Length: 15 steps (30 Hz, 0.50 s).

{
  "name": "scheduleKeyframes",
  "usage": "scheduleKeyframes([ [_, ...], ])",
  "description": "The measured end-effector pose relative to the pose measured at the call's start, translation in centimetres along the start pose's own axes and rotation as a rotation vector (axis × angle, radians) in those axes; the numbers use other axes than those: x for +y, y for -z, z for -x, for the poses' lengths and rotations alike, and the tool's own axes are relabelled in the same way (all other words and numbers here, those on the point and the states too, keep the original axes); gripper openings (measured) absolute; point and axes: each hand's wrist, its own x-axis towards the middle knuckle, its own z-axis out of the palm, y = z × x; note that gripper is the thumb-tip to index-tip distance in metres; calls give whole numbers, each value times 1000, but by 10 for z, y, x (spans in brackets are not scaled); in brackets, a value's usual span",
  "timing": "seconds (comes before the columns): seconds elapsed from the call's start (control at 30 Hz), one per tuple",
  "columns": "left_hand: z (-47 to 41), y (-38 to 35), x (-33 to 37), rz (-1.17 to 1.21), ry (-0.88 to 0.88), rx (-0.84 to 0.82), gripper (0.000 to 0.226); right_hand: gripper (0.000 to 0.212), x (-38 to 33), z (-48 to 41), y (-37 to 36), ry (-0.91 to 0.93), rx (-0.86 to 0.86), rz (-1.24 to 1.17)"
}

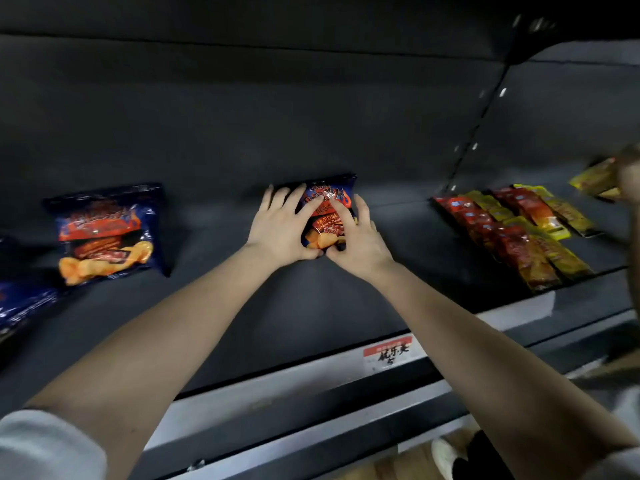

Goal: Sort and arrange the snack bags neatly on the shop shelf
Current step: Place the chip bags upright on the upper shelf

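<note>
A dark blue and red chip bag (329, 202) stands near the back of the dark shelf (225, 306), in the middle. My left hand (280, 230) presses its left side and my right hand (353, 237) covers its right side and lower edge, so both grip the bag. A second bag of the same kind (107, 233) lies apart to the left. Part of a third blue bag (20, 299) shows at the far left edge.
On the right section of the shelf lie rows of red packets (498, 230) and yellow packets (554, 216). Another person's hand (628, 174) at the right edge holds a yellow packet (594, 178). A price label (389, 353) sits on the shelf's front rail.
</note>
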Motion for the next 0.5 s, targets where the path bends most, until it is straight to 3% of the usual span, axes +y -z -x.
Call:
scheduleKeyframes([
  [0.5,-24,-13,20,52,5,24,100,87,25,-8,7,-55,45,-43],
])
